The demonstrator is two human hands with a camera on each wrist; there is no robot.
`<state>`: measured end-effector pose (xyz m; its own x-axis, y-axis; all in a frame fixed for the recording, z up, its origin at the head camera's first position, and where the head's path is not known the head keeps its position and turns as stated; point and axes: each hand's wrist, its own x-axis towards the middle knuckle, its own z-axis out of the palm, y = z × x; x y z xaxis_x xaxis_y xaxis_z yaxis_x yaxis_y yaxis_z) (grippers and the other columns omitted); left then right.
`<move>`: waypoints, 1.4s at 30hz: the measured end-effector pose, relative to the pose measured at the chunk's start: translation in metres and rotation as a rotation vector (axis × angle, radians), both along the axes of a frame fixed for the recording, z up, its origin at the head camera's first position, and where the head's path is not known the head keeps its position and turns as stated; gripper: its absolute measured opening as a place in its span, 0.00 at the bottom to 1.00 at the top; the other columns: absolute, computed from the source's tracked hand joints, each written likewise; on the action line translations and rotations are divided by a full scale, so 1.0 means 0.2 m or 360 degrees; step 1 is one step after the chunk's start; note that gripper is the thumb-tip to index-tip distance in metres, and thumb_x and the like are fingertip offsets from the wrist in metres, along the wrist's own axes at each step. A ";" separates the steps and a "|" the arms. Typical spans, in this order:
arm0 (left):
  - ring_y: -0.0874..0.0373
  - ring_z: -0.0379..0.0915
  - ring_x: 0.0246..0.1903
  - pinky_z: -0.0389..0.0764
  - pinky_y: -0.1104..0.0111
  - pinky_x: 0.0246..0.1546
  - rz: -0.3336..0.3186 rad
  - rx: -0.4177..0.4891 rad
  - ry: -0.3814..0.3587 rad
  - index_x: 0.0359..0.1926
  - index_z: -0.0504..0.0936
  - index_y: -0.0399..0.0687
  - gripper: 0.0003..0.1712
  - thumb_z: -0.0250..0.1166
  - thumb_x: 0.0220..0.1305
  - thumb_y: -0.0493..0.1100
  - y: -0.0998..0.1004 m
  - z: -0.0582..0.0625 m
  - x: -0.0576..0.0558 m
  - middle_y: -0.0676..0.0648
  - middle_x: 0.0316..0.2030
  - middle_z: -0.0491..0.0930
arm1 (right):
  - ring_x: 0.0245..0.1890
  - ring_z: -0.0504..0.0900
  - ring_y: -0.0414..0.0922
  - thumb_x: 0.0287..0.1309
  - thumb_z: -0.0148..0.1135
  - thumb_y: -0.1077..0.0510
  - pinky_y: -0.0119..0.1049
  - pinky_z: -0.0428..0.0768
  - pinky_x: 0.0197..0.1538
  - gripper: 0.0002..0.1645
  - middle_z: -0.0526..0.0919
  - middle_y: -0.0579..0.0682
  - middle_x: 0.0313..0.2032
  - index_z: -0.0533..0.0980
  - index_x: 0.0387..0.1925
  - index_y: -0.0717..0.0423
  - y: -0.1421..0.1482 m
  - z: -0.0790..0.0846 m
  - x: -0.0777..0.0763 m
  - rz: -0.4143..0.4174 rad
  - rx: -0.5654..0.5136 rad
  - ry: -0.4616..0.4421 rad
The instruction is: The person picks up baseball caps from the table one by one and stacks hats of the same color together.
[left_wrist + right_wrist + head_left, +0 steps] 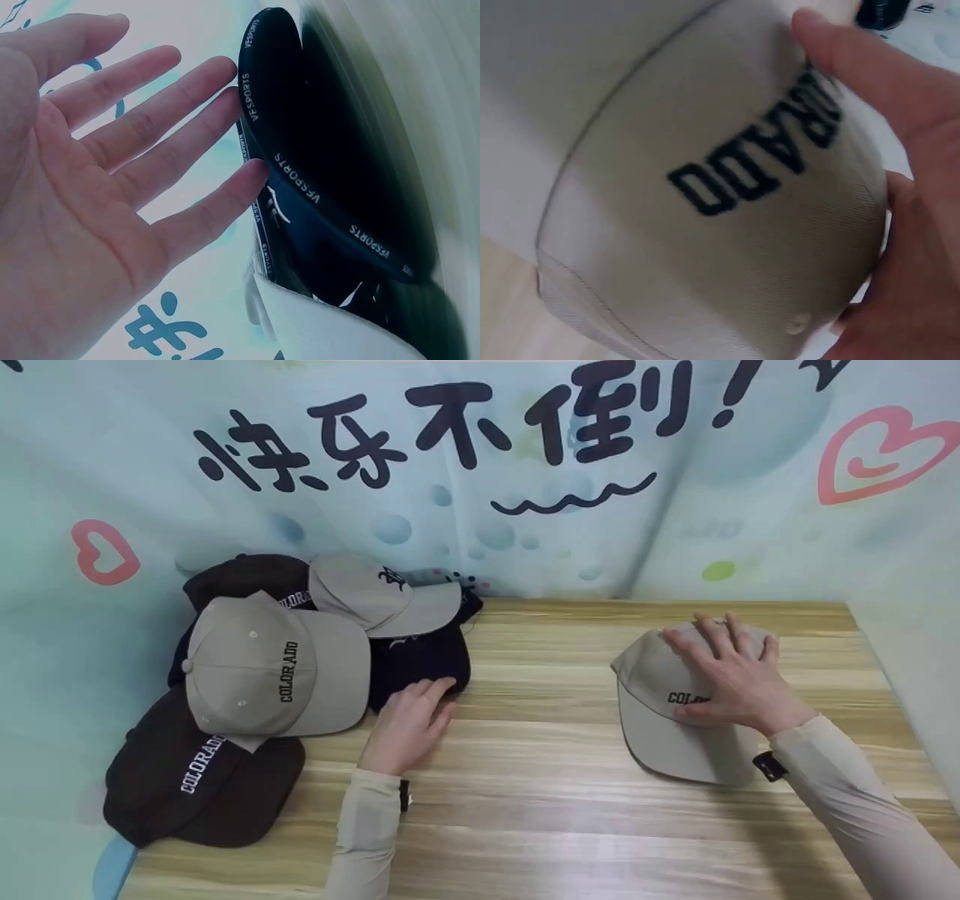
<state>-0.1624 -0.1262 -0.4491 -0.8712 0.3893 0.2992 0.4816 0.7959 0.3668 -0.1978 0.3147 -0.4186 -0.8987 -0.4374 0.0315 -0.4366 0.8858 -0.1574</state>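
Note:
My right hand (742,682) spreads over the crown of a beige cap (675,746) with dark COLORADO lettering, at the right of the table. In the right wrist view its thumb (855,60) lies by the lettering and the other fingers bend round the crown's side. My left hand (409,727) is beside the brim of a navy cap (424,664), at the right of a pile of caps. The left wrist view shows its fingers extended, their tips right at the brim's edge, which bears small white VESPORTS lettering.
On the pile lie another beige COLORADO cap (251,660) and a light cap (360,596) with a dark emblem. A dark brown COLORADO cap (172,772) sits in front, another brown cap (251,574) behind. A printed cloth backdrop (525,540) borders the wooden table (540,780).

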 end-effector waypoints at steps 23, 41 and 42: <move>0.26 0.46 0.65 0.49 0.30 0.57 0.0711 -0.0544 -0.0027 0.66 0.65 0.37 0.35 0.64 0.63 0.47 -0.47 0.37 -0.01 0.27 0.67 0.55 | 0.61 0.61 0.66 0.56 0.64 0.45 0.67 0.63 0.51 0.36 0.64 0.65 0.62 0.69 0.63 0.56 -0.04 -0.04 0.25 0.0350 -0.0367 0.0452; 0.17 0.45 0.60 0.53 0.33 0.56 0.1018 0.0175 -0.0755 0.70 0.29 0.24 0.60 0.48 0.67 0.68 -1.06 0.40 -0.08 0.11 0.61 0.42 | 0.49 0.72 0.70 0.49 0.74 0.56 0.67 0.69 0.45 0.36 0.71 0.71 0.51 0.70 0.56 0.68 0.15 -0.29 0.50 -0.0269 -0.0518 0.0068; 0.18 0.45 0.60 0.54 0.33 0.56 0.1018 0.0205 -0.0734 0.70 0.30 0.23 0.60 0.49 0.67 0.67 -1.05 0.41 -0.08 0.11 0.61 0.43 | 0.49 0.72 0.70 0.49 0.74 0.57 0.66 0.69 0.46 0.36 0.71 0.71 0.51 0.70 0.56 0.68 0.15 -0.29 0.51 -0.0272 -0.0514 0.0070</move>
